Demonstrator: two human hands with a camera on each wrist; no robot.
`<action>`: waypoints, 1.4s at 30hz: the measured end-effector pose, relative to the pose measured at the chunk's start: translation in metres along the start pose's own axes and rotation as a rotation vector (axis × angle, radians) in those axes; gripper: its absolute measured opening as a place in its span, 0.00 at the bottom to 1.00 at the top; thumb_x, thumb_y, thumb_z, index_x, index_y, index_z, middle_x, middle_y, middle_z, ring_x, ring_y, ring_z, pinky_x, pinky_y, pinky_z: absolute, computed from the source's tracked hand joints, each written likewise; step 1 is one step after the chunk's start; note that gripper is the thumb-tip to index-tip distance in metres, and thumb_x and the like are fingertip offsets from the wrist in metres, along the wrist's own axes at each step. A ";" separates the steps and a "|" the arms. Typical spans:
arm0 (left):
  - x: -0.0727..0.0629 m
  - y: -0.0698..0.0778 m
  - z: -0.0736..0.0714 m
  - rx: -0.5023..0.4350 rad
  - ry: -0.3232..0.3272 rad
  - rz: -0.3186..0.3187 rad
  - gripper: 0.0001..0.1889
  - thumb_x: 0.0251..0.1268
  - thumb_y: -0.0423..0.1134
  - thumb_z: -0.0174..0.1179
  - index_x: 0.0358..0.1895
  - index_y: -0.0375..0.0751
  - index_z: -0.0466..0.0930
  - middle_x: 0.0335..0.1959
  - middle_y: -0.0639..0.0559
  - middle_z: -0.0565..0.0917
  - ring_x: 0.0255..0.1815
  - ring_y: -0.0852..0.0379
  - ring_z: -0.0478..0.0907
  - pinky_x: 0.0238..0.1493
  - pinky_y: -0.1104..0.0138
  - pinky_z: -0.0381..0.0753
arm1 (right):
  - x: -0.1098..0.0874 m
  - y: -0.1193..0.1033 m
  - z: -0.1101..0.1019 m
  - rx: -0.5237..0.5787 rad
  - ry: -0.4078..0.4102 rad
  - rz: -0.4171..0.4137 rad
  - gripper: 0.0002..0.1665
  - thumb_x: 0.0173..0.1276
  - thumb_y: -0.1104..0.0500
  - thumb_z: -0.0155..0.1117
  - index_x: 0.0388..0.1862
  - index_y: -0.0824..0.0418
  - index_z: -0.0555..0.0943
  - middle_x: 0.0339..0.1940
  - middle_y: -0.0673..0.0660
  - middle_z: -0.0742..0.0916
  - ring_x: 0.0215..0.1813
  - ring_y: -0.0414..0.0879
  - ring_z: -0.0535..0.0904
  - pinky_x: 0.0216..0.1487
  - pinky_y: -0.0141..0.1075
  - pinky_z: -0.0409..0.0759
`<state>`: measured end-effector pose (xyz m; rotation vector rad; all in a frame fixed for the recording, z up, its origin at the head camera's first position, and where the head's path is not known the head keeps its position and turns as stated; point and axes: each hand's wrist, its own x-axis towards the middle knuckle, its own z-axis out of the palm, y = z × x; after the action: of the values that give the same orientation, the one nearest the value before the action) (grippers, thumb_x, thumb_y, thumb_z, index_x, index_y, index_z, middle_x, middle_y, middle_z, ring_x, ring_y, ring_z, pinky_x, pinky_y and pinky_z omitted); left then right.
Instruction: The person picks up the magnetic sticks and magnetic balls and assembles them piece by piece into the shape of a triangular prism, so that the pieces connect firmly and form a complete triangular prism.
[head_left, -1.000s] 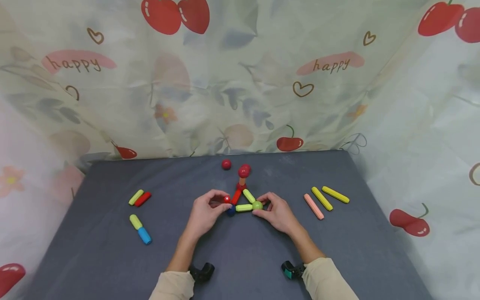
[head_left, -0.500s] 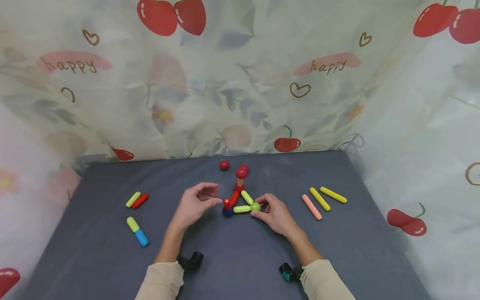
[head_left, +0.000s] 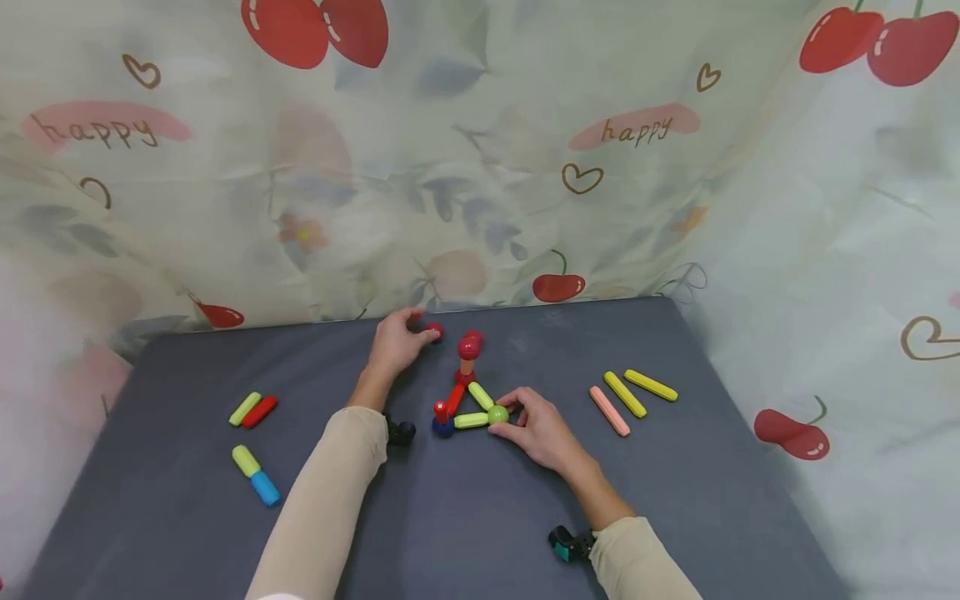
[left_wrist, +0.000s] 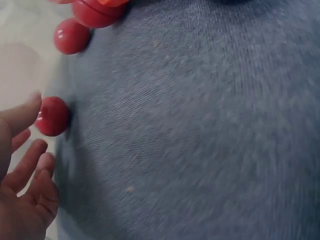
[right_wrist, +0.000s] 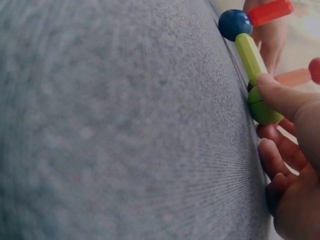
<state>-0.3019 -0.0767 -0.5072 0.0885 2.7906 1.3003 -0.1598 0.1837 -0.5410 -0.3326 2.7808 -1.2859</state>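
Backdrop: pale cloth (head_left: pixel 510 275) printed with cherries, hearts and the word "happy" hangs at twelve o'clock, behind a dark grey-blue tabletop (head_left: pixel 480 517).
Clock centre: a triangle (head_left: pixel 481 395) of rods and balls lying on the tabletop, twelve being the far edge in the head view.
Corners: green ball (head_left: pixel 498 414) between three and four o'clock, blue ball (head_left: pixel 442 428) at eight, red corner ball (head_left: pixel 466 379) at twelve.
Uprights: a short red rod (head_left: pixel 440 411) stands on the blue ball; an orange rod (head_left: pixel 467 366) stands on the red corner ball, carrying a red top ball (head_left: pixel 469 348). Another red ball (head_left: pixel 474 337) shows just behind; I cannot tell whether it is attached.
Loose red ball (head_left: pixel 437 331): eleven o'clock, near the far edge, apart from the triangle.
Left hand (head_left: pixel 397 343): at eleven o'clock, fingers spread and loosely bent, thumb at the loose ball's side, no grip visible; contact cannot be told.
Right hand (head_left: pixel 543 429): between three and four o'clock, thumb and fingers pinching the green ball.
Spare rods: pink rod (head_left: pixel 610 411) and two yellow rods (head_left: pixel 626 394) at three o'clock; others around nine.
Step in hand: apparently fetching the loose red ball while the right hand steadies the triangle.
Next move: seems to call for the left thumb and fingers to close round that ball without rolling it away, then lift it clear of the top-heavy orange upright, the right hand staying steady.
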 end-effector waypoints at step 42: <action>-0.148 0.010 -0.019 -0.226 -0.010 0.178 0.19 0.64 0.53 0.70 0.56 0.57 0.84 0.52 0.58 0.85 0.45 0.58 0.80 0.46 0.66 0.83 | 0.003 -0.004 -0.002 -0.039 -0.011 -0.040 0.20 0.63 0.49 0.77 0.52 0.50 0.83 0.43 0.50 0.83 0.31 0.37 0.73 0.34 0.29 0.74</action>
<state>-0.1558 -0.0961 -0.4831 0.3375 2.6566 1.6404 -0.1622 0.1822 -0.5364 -0.3985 2.8070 -1.2349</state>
